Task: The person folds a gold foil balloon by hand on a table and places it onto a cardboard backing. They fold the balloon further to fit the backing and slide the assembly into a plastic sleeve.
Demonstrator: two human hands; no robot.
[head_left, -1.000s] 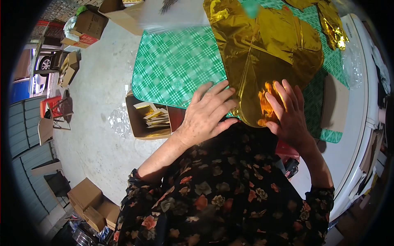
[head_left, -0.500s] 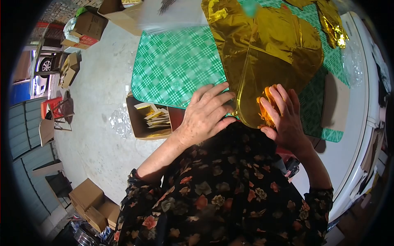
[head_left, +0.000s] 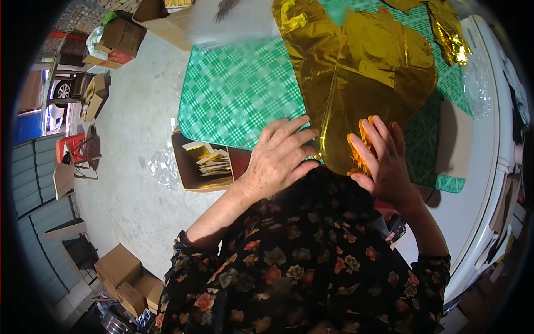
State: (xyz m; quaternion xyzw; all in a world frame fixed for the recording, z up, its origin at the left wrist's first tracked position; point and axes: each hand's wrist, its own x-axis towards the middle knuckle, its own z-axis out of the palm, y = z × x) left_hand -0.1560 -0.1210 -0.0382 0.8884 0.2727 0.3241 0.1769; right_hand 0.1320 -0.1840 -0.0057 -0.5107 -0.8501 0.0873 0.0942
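A large gold foil sheet [head_left: 372, 89] with creases lies over the green checked tablecloth [head_left: 239, 92]. At its near left edge rests my left hand [head_left: 282, 158], palm down, fingers spread and fingertips touching the foil's folded border. My right hand [head_left: 384, 158] lies on the foil's near right part, its fingers somewhat apart. Orange patches show along the fingers, and I cannot make out whether they are a covering or reflected light. Nothing is plainly gripped in either hand.
An open carton [head_left: 203, 181] with flat packets stands below the table's left edge. A cardboard piece [head_left: 451, 139] lies on the right side. More crumpled gold foil [head_left: 449, 36] and clear plastic [head_left: 477, 92] are at the back right. Clear bags [head_left: 233, 19] lie at the back.
My right hand has shifted very slightly, with its fingers a little straighter. The left hand and the foil look almost unchanged.
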